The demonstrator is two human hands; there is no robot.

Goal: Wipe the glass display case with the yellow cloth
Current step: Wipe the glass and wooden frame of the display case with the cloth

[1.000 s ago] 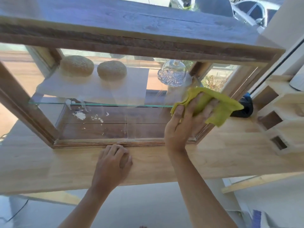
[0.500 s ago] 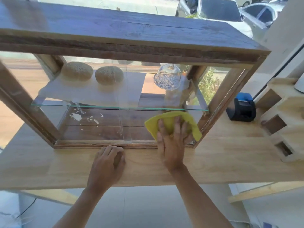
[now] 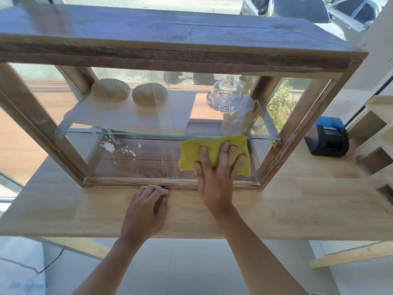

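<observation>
The glass display case (image 3: 297, 133) has a dark wooden frame and stands on a light wooden counter (image 3: 297, 209). My right hand (image 3: 217, 177) presses the yellow cloth (image 3: 191, 152) flat against the lower right of the front glass pane, fingers spread over it. My left hand (image 3: 146, 211) rests on the counter just in front of the case's bottom rail, fingers curled, holding nothing. White smears and crumbs (image 3: 110, 146) lie on the case's floor at the left, behind the glass.
Inside, a glass shelf (image 3: 148, 134) carries two round breads (image 3: 110, 90) on white paper and a cut-glass dome (image 3: 226, 96). A black and blue device (image 3: 328, 139) sits on the counter right of the case. Pale wooden cubbies (image 3: 378, 145) stand at the far right.
My right hand slid the cloth down from the upper right of the pane to the lower right, then spread it flatter there. The left hand stayed on the counter.
</observation>
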